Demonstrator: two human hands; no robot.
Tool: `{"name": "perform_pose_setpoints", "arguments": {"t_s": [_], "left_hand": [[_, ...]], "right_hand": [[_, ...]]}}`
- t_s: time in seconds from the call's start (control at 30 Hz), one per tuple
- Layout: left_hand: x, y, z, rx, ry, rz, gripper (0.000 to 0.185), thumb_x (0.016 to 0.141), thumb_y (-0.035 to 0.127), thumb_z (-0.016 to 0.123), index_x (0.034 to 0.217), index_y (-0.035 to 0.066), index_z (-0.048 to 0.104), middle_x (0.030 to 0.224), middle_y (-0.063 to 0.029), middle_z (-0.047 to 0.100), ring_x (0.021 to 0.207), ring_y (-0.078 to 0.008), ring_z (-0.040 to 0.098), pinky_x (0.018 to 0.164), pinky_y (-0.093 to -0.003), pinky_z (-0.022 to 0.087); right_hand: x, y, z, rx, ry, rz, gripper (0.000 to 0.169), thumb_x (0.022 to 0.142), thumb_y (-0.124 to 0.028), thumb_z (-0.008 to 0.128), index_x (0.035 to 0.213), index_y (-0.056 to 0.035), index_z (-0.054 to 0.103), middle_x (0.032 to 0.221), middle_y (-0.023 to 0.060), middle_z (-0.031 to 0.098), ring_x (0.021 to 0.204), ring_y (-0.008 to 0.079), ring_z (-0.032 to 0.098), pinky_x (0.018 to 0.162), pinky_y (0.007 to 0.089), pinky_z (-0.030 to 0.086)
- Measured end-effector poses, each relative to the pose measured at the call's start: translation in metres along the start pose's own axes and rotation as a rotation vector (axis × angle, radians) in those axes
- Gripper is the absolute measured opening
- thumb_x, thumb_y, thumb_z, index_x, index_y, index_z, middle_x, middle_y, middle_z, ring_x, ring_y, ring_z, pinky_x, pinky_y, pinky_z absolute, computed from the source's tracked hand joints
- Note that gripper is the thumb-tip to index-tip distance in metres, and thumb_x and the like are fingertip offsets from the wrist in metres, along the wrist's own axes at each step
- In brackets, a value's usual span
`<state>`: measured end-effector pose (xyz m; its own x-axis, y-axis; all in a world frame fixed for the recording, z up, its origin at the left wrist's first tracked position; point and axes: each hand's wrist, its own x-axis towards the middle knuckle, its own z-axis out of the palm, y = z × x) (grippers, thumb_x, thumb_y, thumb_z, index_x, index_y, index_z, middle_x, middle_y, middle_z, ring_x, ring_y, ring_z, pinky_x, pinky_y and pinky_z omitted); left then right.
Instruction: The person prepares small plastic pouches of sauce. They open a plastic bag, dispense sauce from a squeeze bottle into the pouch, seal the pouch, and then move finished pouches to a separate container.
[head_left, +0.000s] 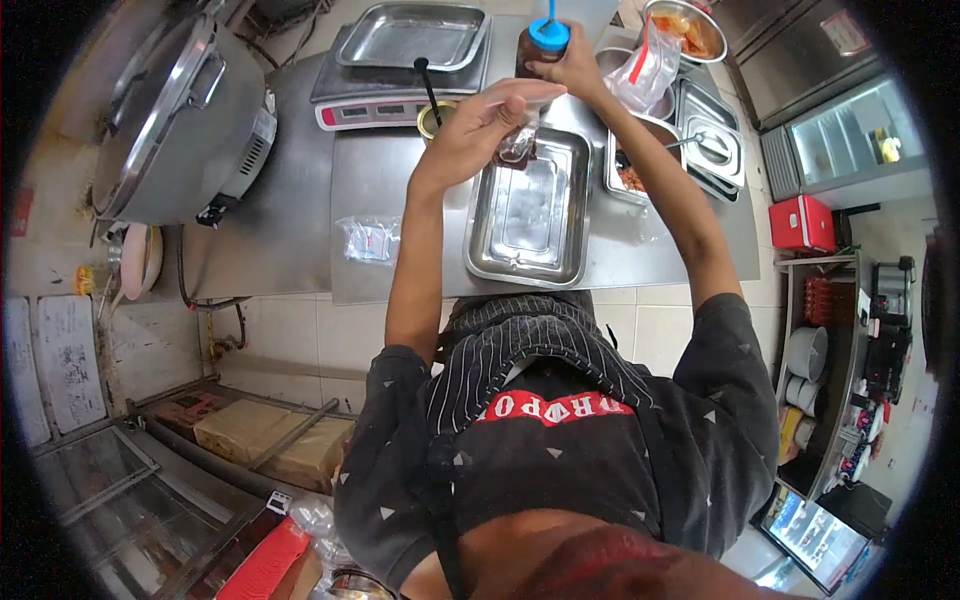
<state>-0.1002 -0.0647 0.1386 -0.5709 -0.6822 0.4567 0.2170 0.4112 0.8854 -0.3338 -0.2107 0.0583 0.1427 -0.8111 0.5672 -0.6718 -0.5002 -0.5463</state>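
My left hand (476, 139) holds the upper edge of a small clear plastic bag (519, 139) with dark red contents at its bottom. The bag hangs over the far left corner of a shallow steel tray (477, 247). My right hand (574, 66) is around a dark-filled jar or bottle with a blue lid (549, 34), beyond the tray; a blue stem rises from the lid. Behind my left hand, a black-handled utensil (424, 75) stands in a round gold-rimmed container (429, 124). A folded clear plastic packet (369, 240) lies on the steel table left of my left forearm.
A scale (375, 116) bearing a steel tray (412, 37) stands at the back. Right of my right forearm are a steel pan of reddish food (631, 180), lidded pans (709, 150) and a bowl of orange food (701, 45). A large metal cooker (180, 120) is at far left.
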Motion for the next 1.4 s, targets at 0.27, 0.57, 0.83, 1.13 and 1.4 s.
{"name": "perform_pose_setpoints", "arguments": {"t_s": [0.27,0.57,0.83,1.13,1.4], "left_hand": [[0.003,-0.002,-0.001,0.031,0.160,0.091,0.055,0.100,0.044,0.040,0.136,0.004,0.051,0.134,-0.0099,0.052,0.125,-0.0216,0.046,0.107,-0.0318,0.033],[0.015,-0.013,0.029,-0.092,0.420,-0.031,0.034,0.089,0.018,0.068,0.115,-0.002,0.062,0.098,-0.0089,0.070,0.084,-0.0122,0.066,0.075,-0.0237,0.052],[0.012,-0.014,0.045,-0.054,0.499,-0.032,0.041,0.083,0.001,0.072,0.121,-0.003,0.057,0.086,-0.0103,0.071,0.078,-0.0114,0.067,0.068,-0.0227,0.054],[-0.003,-0.017,0.051,-0.071,0.454,-0.021,0.046,0.088,-0.004,0.062,0.131,-0.004,0.045,0.087,-0.0130,0.071,0.078,-0.0136,0.068,0.073,-0.0242,0.054],[-0.013,-0.029,0.043,-0.052,0.569,-0.002,0.043,0.092,0.001,0.059,0.132,-0.003,0.045,0.091,-0.0131,0.071,0.083,-0.0153,0.068,0.078,-0.0258,0.053]], "right_hand": [[-0.050,-0.102,-0.063,0.766,-0.038,0.128,0.047,0.090,-0.018,0.065,0.131,-0.0031,0.048,0.116,0.0098,0.061,0.106,0.0184,0.059,0.094,0.0309,0.045],[-0.084,-0.147,-0.083,0.489,0.123,0.058,0.018,0.083,-0.015,0.073,0.092,-0.0003,0.071,0.084,0.0072,0.069,0.076,0.0139,0.062,0.074,0.0287,0.048],[-0.102,-0.154,-0.083,0.236,0.140,0.073,0.015,0.084,-0.014,0.070,0.085,0.0013,0.068,0.080,0.0096,0.069,0.075,0.0164,0.065,0.070,0.0306,0.049],[-0.118,-0.163,-0.083,0.279,0.068,0.176,0.010,0.084,-0.011,0.070,0.085,-0.0002,0.069,0.079,0.0108,0.068,0.069,0.0194,0.064,0.064,0.0310,0.048],[-0.134,-0.153,-0.090,0.199,-0.043,0.115,0.010,0.086,-0.009,0.065,0.091,-0.0015,0.068,0.079,0.0122,0.064,0.075,0.0290,0.062,0.068,0.0361,0.047]]}}
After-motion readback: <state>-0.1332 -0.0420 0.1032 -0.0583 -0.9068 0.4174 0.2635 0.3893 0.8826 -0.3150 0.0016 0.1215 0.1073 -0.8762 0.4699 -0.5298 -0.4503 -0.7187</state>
